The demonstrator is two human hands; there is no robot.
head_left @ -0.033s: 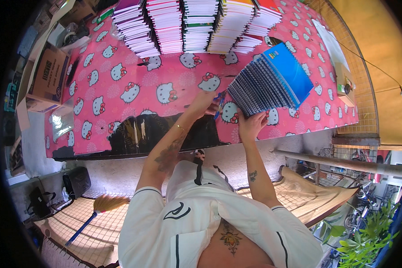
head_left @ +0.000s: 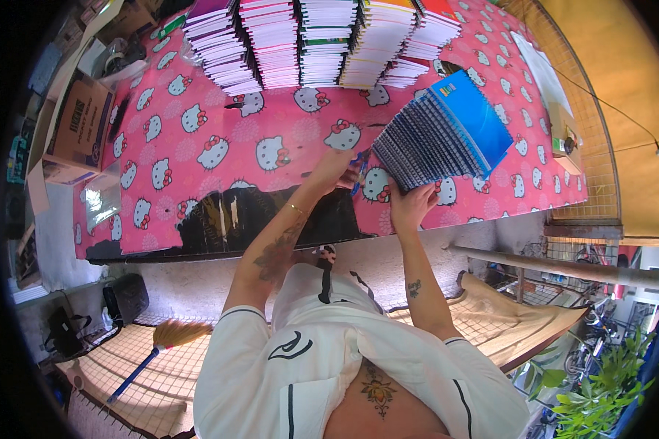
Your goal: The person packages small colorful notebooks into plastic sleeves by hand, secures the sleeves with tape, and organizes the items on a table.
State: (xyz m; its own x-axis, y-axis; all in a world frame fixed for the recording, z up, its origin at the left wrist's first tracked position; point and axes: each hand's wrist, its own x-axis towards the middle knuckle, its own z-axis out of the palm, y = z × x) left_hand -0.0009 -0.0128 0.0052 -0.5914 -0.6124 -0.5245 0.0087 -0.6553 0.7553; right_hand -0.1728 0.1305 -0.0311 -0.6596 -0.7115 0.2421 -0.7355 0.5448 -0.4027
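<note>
A tall stack of blue-covered spiral notebooks (head_left: 470, 121) leans in a fanned pile on the right half of the table, its dark coil bindings facing me. At the pile's near lower corner, my right hand (head_left: 414, 208) is closed, with its thumb and fingers against the bindings. Just left of the pile, my left hand (head_left: 332, 173) is closed around a small blue-handled tool (head_left: 359, 174). Its handles show past my fingers; its kind is hard to make out. Several stacks of notebooks (head_left: 329, 47) with purple, pink, green, yellow and red covers stand at the far edge.
A pink cartoon-cat cover (head_left: 231, 179) lies over the table, torn at the front to a black surface (head_left: 271, 219). Cardboard boxes (head_left: 80, 128) stand at the left. A small brown box (head_left: 564, 139) sits at the right edge. A broom (head_left: 176, 334) lies below left.
</note>
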